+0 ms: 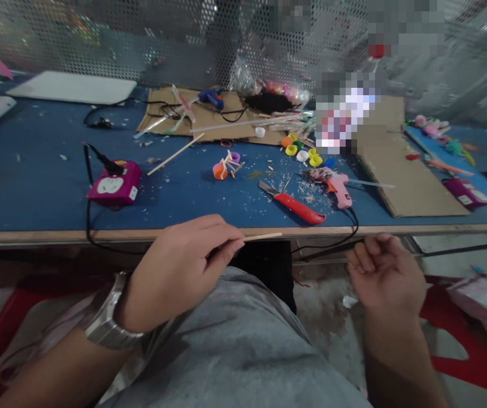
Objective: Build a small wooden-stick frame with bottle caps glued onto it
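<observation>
Our left hand (190, 263) pinches 1 wooden stick (264, 236), likely light, stiff, snappable, best gripped mid-length; our right hand (388, 275) half-curls, whether empty we can't tell.

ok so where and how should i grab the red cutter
Likely take the cutter by its ribbed red handle, right hand coming from the near right: it lies flat, handle end toward the table's front edge, exposed blade pointing away to the far left.
</observation>
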